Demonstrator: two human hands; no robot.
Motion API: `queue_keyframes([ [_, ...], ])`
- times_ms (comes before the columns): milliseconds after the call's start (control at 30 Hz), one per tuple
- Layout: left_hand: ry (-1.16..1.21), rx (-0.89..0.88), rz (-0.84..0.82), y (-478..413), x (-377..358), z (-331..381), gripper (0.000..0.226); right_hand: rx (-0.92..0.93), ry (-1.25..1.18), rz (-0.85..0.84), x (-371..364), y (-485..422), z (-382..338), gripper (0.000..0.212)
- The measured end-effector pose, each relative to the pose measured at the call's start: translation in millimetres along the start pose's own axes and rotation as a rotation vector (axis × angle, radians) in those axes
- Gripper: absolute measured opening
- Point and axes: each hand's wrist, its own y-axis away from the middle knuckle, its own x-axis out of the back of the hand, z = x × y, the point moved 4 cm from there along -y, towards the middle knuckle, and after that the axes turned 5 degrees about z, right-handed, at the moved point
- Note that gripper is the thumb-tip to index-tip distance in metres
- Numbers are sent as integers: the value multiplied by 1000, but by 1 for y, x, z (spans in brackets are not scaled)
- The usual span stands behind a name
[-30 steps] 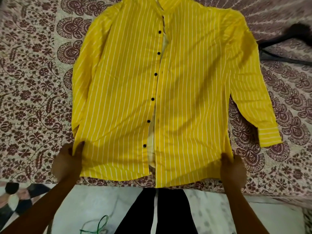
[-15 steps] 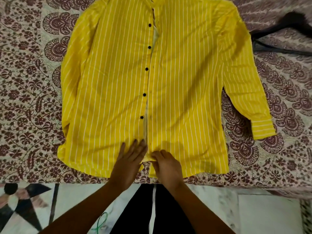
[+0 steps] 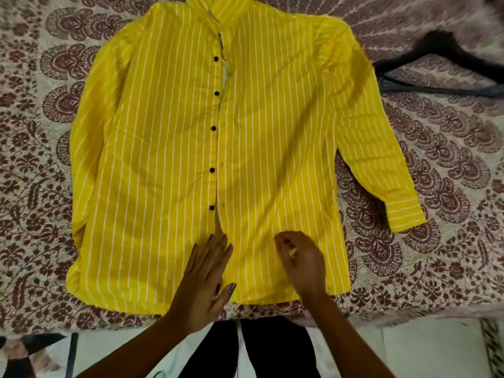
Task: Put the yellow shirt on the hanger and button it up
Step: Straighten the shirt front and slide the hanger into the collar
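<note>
Head view is showing the left hand [image 3: 210, 271] lying flat on the yellow striped shirt [image 3: 272, 148], its fingers straight and close together, pressing the lower end of the front opening near the hem. The right hand [image 3: 300, 263] is hovering or resting on the front panel just beside it, fingers curled inward; whether they are pinching cloth I cannot tell. Half a second ago both hands were meeting at the bottom of the opening; the right hand is now sitting further out to the person's right, while the left is still holding its place. The pale gap between the two front panels low down is no longer showing, and the edges are now lying together there. The shirt is lying spread face up on the bed's patterned sheet [image 3: 41, 159], collar away from the person, with five black buttons [image 3: 213, 128] running undone down the opening. The sleeve on the person's right is angling outward, its cuff [image 3: 403, 214] lying on the sheet. A black hanger [image 3: 436, 85], blurred, is lying on the bed just beside that shoulder, outside the shirt.
</note>
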Motion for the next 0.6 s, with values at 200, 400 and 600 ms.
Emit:
queue_keyframes([
  [200,4,-111,75,-98,-14,49,55,-322,201,500,97,-80,88,31],
  [400,-156,-130,33,-201,-52,88,53,-955,3,397,145,-120,160,79],
  [600,-327,-129,20,-273,-84,115,56,-782,-11,405,220,-164,188,31],
])
